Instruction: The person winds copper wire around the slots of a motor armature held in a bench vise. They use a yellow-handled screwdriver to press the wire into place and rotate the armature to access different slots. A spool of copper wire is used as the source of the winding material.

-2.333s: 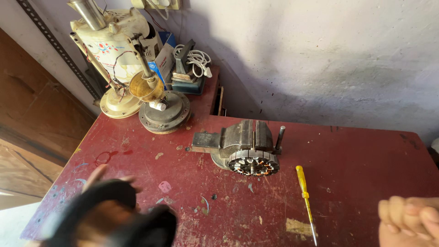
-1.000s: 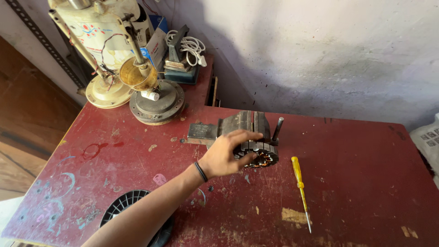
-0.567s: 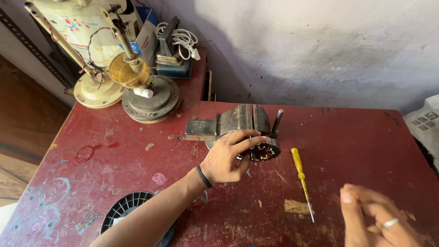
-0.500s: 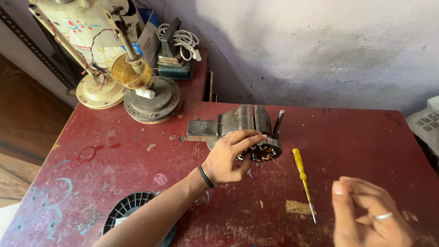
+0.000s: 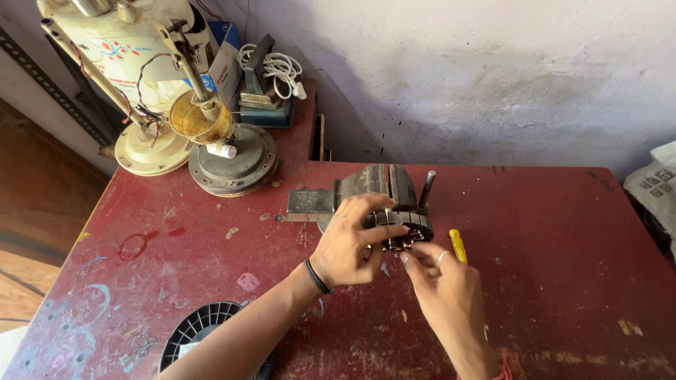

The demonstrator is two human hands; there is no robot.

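Note:
A round motor stator (image 5: 408, 226) with copper windings is clamped in a small grey bench vise (image 5: 366, 188) at the middle of the red table (image 5: 549, 232). My left hand (image 5: 350, 243) wraps around the stator's left side, thumb across its top. My right hand (image 5: 440, 281), with a ring on one finger, pinches at the stator's lower front edge with its fingertips. A yellow-handled screwdriver (image 5: 458, 244) lies on the table just right of the stator, mostly hidden under my right hand.
A black fan guard (image 5: 197, 331) lies at the table's near left edge. Fan bases and a dismantled fan motor (image 5: 211, 137) stand at the far left, with a white cable (image 5: 278, 67) behind. A wall runs along the back.
My left hand reached in and gripped the stator. My right hand then rose from the lower right and came to the stator's front, covering most of the screwdriver.

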